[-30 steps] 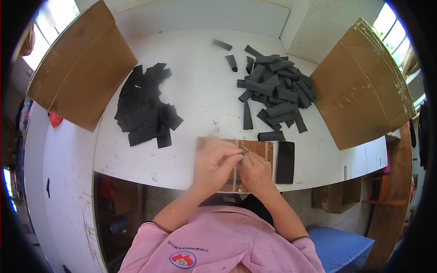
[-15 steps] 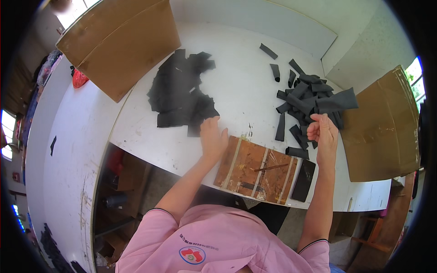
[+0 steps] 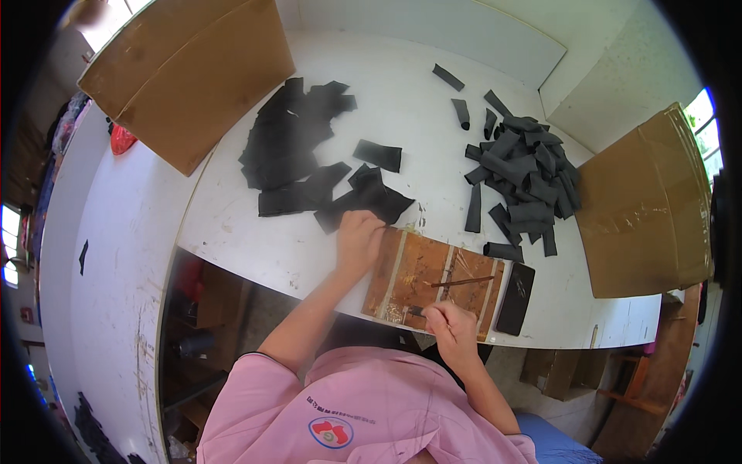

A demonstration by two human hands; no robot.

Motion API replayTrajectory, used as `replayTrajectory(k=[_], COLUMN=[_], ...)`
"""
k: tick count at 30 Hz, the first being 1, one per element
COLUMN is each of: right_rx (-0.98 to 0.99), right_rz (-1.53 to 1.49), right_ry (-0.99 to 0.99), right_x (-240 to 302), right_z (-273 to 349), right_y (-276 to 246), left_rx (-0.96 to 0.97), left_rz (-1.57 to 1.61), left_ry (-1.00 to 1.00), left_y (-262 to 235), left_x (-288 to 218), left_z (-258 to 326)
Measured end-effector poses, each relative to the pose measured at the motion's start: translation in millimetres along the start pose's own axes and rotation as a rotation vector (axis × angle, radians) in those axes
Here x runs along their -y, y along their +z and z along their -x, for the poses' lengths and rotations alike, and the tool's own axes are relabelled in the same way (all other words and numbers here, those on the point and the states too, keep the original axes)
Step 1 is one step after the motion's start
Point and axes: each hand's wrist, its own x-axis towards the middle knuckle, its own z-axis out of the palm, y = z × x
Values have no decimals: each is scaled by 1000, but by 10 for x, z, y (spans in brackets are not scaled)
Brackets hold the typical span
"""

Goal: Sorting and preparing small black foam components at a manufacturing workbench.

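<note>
Left hand [image 3: 359,241] is at the near edge of the flat, black, cloth-like pieces [image 3: 287,158] on the white counter [image 3: 410,108], and its grip is half hidden, so I can't tell if anything's pinched! Right hand [image 3: 454,332] is over the brown, rectangular, tape-striped board [image 3: 413,267], fingers curled, tips right at a small, dark, slim object [image 3: 415,311]; clasped or merely touched, I can't tell. Dark grey, rolled cloth-like tubes [image 3: 533,166] are heaped beyond, to the right. I'd call this the fetching step: the next move calls for one flat piece separated cleanly from its neighbours and laid smooth on the board.
</note>
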Motion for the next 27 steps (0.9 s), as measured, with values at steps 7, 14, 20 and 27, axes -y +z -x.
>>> replayTrajectory(k=[7,14,20,27], right_rx=[51,-109,-382,-435], right_rz=[-729,-740,29,303], right_ry=[384,394,-110,-412], right_x=[-67,117,116,-23], right_z=[-326,-245,-150,-106], right_y=[292,269,229,136], left_rx=[36,60,159,272], left_rz=[142,216,743,1098], left_ry=[219,186,-430,-898], left_y=[-528,-558,-627,-694], left_x=[-648,-739,-1129,-1358], left_z=[459,622,457,343])
